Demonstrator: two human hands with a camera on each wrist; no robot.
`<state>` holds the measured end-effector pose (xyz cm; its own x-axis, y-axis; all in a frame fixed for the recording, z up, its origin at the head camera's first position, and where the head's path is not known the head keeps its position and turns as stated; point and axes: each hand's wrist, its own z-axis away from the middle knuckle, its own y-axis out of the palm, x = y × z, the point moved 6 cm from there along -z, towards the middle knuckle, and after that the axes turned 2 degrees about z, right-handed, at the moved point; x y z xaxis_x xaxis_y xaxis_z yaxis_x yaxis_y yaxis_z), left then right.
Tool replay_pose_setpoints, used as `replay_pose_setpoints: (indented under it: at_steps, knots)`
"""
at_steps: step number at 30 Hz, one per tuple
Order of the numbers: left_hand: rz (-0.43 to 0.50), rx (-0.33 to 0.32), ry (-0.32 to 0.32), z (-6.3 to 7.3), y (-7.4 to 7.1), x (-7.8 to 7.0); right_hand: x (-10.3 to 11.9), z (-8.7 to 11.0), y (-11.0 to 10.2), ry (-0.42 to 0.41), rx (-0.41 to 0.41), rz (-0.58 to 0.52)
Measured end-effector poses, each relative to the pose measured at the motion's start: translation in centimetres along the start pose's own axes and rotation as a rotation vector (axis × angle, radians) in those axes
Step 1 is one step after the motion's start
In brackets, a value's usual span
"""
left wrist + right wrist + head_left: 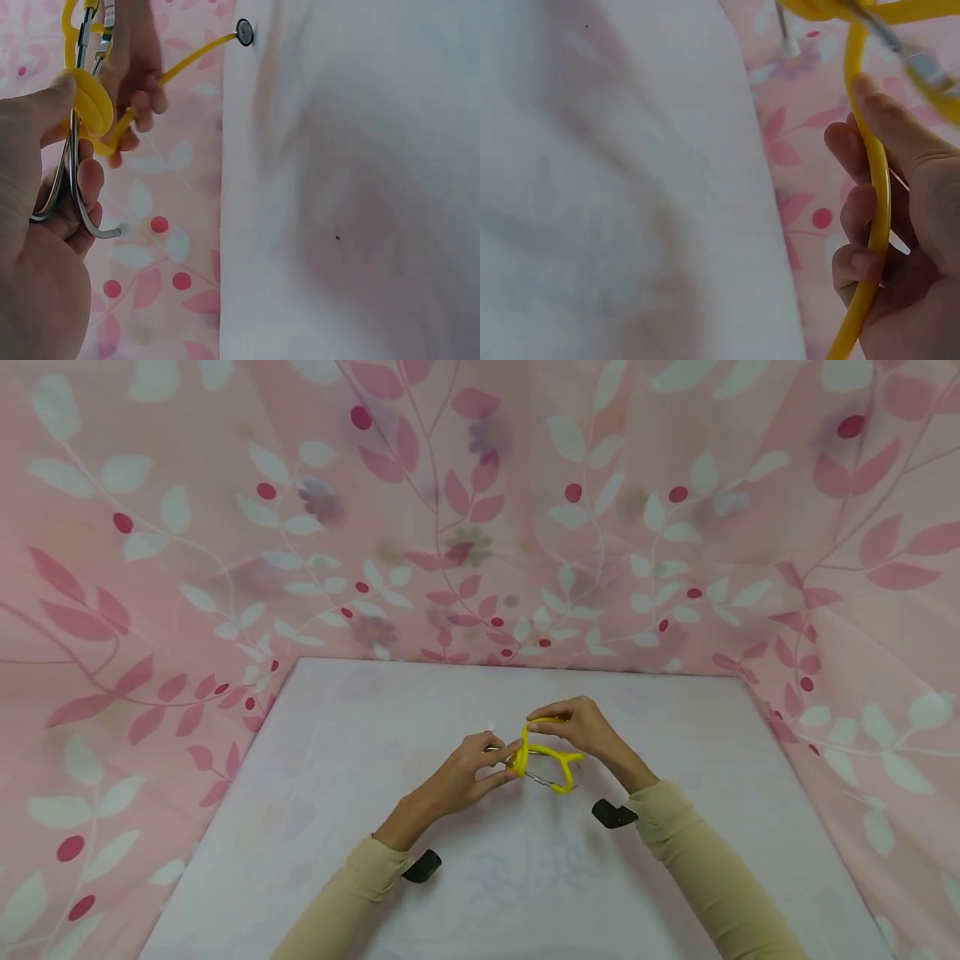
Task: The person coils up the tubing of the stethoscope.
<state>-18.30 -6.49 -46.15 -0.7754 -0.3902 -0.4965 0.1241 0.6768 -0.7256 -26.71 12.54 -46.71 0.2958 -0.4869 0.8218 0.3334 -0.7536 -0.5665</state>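
Note:
A yellow stethoscope (566, 766) is held above the white tabletop between both hands. My left hand (468, 772) pinches its metal ear tubes (74, 165) together with a loop of yellow tubing (93, 105) wound around them. To the right, my right hand (581, 727) has its fingers curled round a length of the tubing (880, 187). Beyond that hand, in the left wrist view, the round chest piece (244, 32) hangs at the tubing's end. A pale ear tip (790, 48) shows near the top of the right wrist view.
The white table (360, 710) spreads beneath both arms. Pink cloth (480, 527) with leaf patterns rises behind it and along both sides. A black device (422, 866) sits at the left wrist, and another black device (613, 814) at the right.

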Motion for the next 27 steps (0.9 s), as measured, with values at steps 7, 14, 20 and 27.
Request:
replay_pose_setpoints:
  at_steps: [7,14,20,27]
  knots:
    - [0.064,-0.013,-0.009,-0.8,-0.6,-0.3,-1.3,0.9,1.1,0.035,-0.041,-0.224]
    - [0.071,-0.102,-0.003,-1.2,-1.1,0.0,0.3,2.4,2.6,-0.049,-0.019,-0.314]
    - [0.028,-0.163,-0.027,-1.3,-1.1,0.6,1.9,3.5,3.6,0.081,-0.016,-0.258]
    - [-0.054,-0.225,-0.142,-1.8,-1.9,1.4,1.2,3.5,5.2,0.082,-0.045,-0.168]
